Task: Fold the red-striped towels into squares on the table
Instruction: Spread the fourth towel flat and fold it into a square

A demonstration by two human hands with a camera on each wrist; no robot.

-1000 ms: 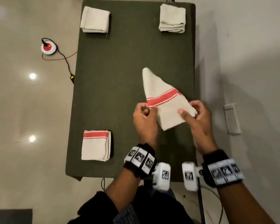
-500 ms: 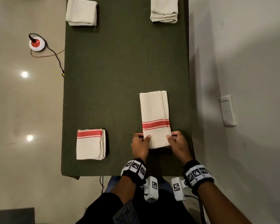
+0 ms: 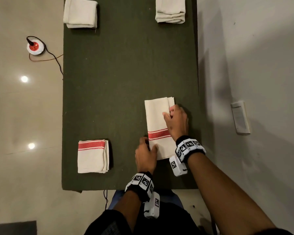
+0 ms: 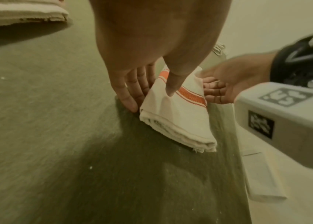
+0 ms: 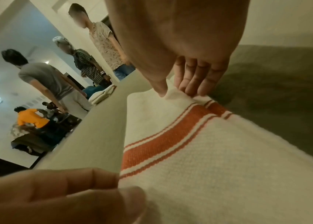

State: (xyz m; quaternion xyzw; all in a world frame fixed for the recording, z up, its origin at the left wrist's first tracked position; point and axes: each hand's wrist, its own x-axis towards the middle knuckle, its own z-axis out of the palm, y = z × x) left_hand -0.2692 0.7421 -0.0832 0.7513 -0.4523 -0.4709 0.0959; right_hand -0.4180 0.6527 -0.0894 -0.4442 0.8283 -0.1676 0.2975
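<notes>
A cream towel with a red stripe point(image 3: 157, 116) lies as a long folded strip on the dark green table point(image 3: 117, 82), near its right side. My left hand point(image 3: 147, 147) pinches the towel's left edge just below the stripe. In the left wrist view its thumb is on top of the towel point(image 4: 178, 121) and its fingers point(image 4: 126, 94) lie straight along the edge, down to the table. My right hand point(image 3: 168, 112) pinches the right edge beyond the stripe. In the right wrist view a small fold of the towel point(image 5: 199, 159) is raised between its thumb and fingers point(image 5: 192, 87).
A folded red-striped towel point(image 3: 92, 156) sits at the near left. Two plain folded towels point(image 3: 81, 13) point(image 3: 170, 11) lie at the far corners. The wall with a white switch plate point(image 3: 240, 117) runs close to the table's right edge. A floor socket and cable point(image 3: 35, 46) lie left.
The towel, held skewed above the table a second ago, now lies flat. My right hand has slid from the near corner up the right edge; the left moved slightly up the left edge.
</notes>
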